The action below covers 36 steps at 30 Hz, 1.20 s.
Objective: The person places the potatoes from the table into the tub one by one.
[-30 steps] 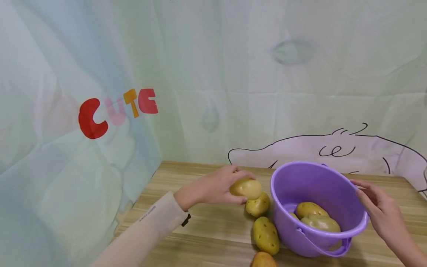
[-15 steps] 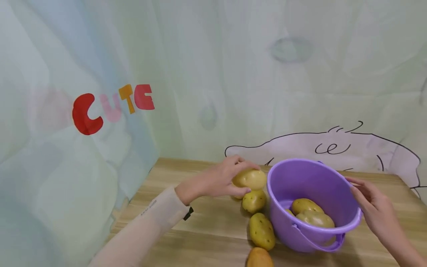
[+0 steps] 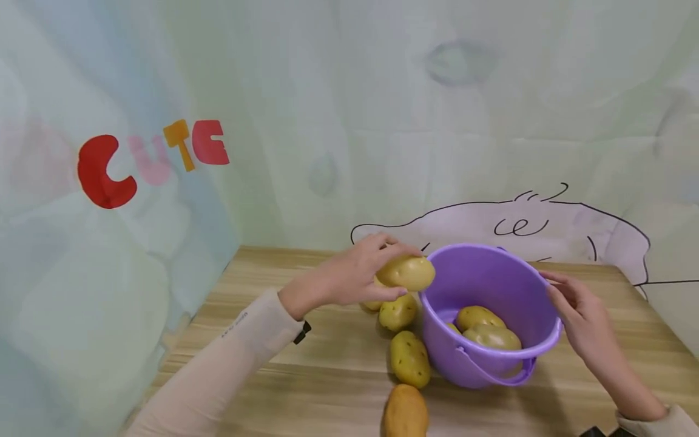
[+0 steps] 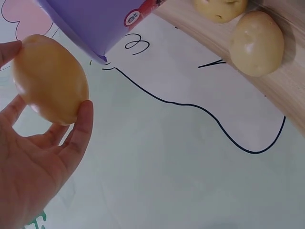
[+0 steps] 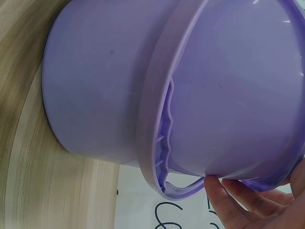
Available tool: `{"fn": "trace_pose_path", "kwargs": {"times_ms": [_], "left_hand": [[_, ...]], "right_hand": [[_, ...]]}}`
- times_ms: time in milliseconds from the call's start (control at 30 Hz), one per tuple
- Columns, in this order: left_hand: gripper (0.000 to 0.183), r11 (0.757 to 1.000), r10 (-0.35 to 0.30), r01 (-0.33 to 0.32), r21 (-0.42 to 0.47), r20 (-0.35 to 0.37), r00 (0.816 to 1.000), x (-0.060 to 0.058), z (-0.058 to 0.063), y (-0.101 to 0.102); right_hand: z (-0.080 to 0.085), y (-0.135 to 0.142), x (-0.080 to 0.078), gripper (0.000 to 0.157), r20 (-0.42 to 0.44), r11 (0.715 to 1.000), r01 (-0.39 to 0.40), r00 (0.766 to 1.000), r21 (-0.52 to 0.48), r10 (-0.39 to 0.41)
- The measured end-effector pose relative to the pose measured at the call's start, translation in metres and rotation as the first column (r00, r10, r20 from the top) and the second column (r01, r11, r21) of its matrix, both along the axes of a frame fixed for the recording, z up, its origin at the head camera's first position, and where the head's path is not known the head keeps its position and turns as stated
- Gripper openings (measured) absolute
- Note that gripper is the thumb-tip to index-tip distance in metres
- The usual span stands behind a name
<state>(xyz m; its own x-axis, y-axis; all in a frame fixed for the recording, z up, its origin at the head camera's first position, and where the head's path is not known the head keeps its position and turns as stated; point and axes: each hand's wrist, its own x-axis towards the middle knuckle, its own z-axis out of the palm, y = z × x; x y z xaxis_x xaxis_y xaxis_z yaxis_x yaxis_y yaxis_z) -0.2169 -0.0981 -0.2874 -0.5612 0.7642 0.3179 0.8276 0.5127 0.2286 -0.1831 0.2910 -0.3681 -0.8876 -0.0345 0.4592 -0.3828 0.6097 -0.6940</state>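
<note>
The head view shows my left hand (image 3: 346, 276) with thumb and fingers curled round a pale yellow potato (image 3: 408, 273), lifted above the table (image 3: 311, 382) and just beside the left rim of the purple bucket (image 3: 475, 270). The left wrist view shows a gap between the two. My right hand (image 3: 587, 318) grips the bucket's rim on the other side, fingers bent against the outer wall.

On the left backdrop (image 3: 284, 182) I can read the word "CUTE" (image 3: 178, 135) in red, pink, orange and rosy letters. Small dark print (image 3: 235, 325) runs along my left sleeve (image 3: 213, 364), too tiny to make out. In the left wrist view the bucket carries a label (image 4: 133, 18), red with a round whitish mark; I cannot read it.

Two potatoes (image 3: 491, 337) lie inside the bucket, with part of another at their left. Left of the bucket, yellow potatoes (image 3: 409, 359) line the table, with an orange-tan oval piece (image 3: 406, 414) nearest me.
</note>
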Motion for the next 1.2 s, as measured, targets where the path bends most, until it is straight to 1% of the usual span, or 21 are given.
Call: {"fn": "trace_pose_path", "kwargs": {"times_ms": [133,400,533,700,900,1067,1200], "left_hand": [[0.056,1.000,-0.016,0.016,0.010,-0.008,1.000,-0.001,0.000,0.006],[0.056,0.999,-0.047,0.048,0.015,-0.012,0.999,0.000,-0.003,0.016],[0.055,0.998,-0.064,0.064,0.022,-0.015,0.998,-0.001,-0.004,0.021],[0.055,0.998,-0.065,0.065,0.010,-0.005,0.998,-0.005,-0.001,0.029],[0.055,0.998,-0.066,0.066,0.013,0.003,0.998,-0.006,0.000,0.034],[0.055,0.997,-0.081,0.081,0.003,0.007,0.997,-0.008,0.001,0.042],[0.056,0.997,-0.076,0.077,-0.020,0.023,0.997,-0.007,-0.001,0.046]], "right_hand": [[0.002,-0.002,0.002,0.034,0.005,1.000,-0.005,1.000,0.009,0.005],[-0.001,-0.006,0.004,0.033,0.018,1.000,-0.007,1.000,-0.019,0.007],[-0.001,-0.006,0.004,0.034,0.023,1.000,-0.009,1.000,-0.025,0.009],[0.002,-0.006,0.001,0.035,0.024,0.999,-0.011,1.000,-0.039,0.012],[0.001,-0.009,-0.004,0.034,0.018,0.998,-0.018,1.000,-0.063,0.019],[0.003,-0.008,-0.003,0.035,0.035,0.998,-0.002,0.999,-0.062,0.004],[0.004,-0.008,0.000,0.036,0.054,0.998,0.007,0.999,-0.061,-0.004]]}}
